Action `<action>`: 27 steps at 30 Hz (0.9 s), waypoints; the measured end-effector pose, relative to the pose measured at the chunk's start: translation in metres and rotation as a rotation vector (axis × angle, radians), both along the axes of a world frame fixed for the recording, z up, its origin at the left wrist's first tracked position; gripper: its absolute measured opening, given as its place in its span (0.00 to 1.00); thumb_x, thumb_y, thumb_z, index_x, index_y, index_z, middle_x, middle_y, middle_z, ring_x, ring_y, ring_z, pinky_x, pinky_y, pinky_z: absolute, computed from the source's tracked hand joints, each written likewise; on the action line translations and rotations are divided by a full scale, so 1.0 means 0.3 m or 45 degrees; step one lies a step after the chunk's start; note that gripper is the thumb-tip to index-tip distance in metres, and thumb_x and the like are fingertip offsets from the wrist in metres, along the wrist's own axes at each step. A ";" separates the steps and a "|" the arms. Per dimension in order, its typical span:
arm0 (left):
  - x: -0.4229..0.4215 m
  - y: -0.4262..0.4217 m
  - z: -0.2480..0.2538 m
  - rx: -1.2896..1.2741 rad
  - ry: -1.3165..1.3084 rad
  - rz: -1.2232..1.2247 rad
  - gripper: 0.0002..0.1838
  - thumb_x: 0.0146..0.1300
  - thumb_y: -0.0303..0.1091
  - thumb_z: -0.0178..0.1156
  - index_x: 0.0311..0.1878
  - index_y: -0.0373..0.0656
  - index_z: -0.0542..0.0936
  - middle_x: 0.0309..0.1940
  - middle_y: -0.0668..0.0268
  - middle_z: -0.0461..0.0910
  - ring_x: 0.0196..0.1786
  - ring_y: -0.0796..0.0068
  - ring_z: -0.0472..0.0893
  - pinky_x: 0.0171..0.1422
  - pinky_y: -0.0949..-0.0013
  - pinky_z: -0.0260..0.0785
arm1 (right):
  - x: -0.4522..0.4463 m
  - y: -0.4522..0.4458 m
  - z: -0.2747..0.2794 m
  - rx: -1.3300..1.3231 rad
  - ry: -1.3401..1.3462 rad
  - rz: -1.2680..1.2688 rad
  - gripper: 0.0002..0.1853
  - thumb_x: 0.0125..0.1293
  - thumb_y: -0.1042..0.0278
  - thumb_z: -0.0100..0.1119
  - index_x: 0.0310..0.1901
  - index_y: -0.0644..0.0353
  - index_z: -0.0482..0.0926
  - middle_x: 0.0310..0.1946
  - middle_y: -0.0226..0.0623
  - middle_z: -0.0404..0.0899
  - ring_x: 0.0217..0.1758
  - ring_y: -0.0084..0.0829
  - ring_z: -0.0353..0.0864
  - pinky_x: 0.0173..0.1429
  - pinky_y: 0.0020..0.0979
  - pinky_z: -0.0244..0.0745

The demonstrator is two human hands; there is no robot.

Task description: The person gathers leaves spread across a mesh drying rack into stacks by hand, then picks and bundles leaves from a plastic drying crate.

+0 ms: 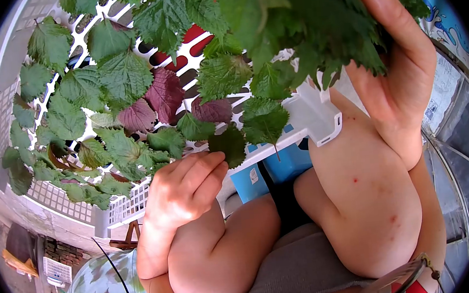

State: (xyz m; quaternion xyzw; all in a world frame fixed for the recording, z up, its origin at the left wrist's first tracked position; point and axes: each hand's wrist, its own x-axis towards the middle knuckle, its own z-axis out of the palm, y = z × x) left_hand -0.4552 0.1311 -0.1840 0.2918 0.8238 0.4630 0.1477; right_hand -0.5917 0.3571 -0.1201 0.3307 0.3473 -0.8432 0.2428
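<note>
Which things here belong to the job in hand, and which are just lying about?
In the job:
- leaf bunch in the right hand
- dark leaf at the left hand
- loose leaves
- white crate under them

Apparently lying about:
- small white basket
- orange-tan object

Bunch of jagged green leaves in the right hand, left hand at a dark green leaf, green and purple leaves over a white openwork plastic tray
</note>
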 end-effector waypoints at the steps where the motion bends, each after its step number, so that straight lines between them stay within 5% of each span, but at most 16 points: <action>1: -0.001 0.001 -0.001 0.001 0.000 -0.001 0.11 0.41 0.20 0.67 0.32 0.35 0.81 0.36 0.62 0.81 0.31 0.67 0.82 0.29 0.68 0.77 | 0.000 0.000 0.000 0.048 0.019 0.013 0.24 0.67 0.63 0.54 0.61 0.67 0.70 0.54 0.48 0.78 0.56 0.39 0.78 0.65 0.42 0.70; 7: -0.002 -0.004 -0.003 0.008 0.042 -0.050 0.10 0.41 0.20 0.66 0.31 0.34 0.81 0.37 0.61 0.81 0.33 0.64 0.82 0.32 0.66 0.78 | 0.014 0.051 -0.083 -0.091 0.236 0.123 0.24 0.67 0.63 0.54 0.60 0.68 0.70 0.54 0.49 0.78 0.56 0.40 0.78 0.65 0.42 0.70; 10: -0.004 -0.004 0.001 -0.063 0.060 -0.073 0.10 0.41 0.19 0.66 0.31 0.34 0.81 0.37 0.61 0.80 0.34 0.63 0.82 0.33 0.66 0.78 | -0.005 0.001 0.005 -0.136 -0.035 -0.031 0.24 0.67 0.63 0.54 0.60 0.67 0.70 0.54 0.49 0.78 0.57 0.40 0.78 0.65 0.42 0.70; 27: -0.018 -0.003 0.006 -0.077 -0.368 0.093 0.11 0.43 0.18 0.64 0.33 0.39 0.82 0.31 0.63 0.82 0.25 0.67 0.81 0.26 0.69 0.73 | -0.006 -0.014 0.015 -0.123 -0.053 -0.074 0.24 0.66 0.64 0.55 0.62 0.64 0.69 0.55 0.48 0.78 0.58 0.39 0.78 0.65 0.43 0.70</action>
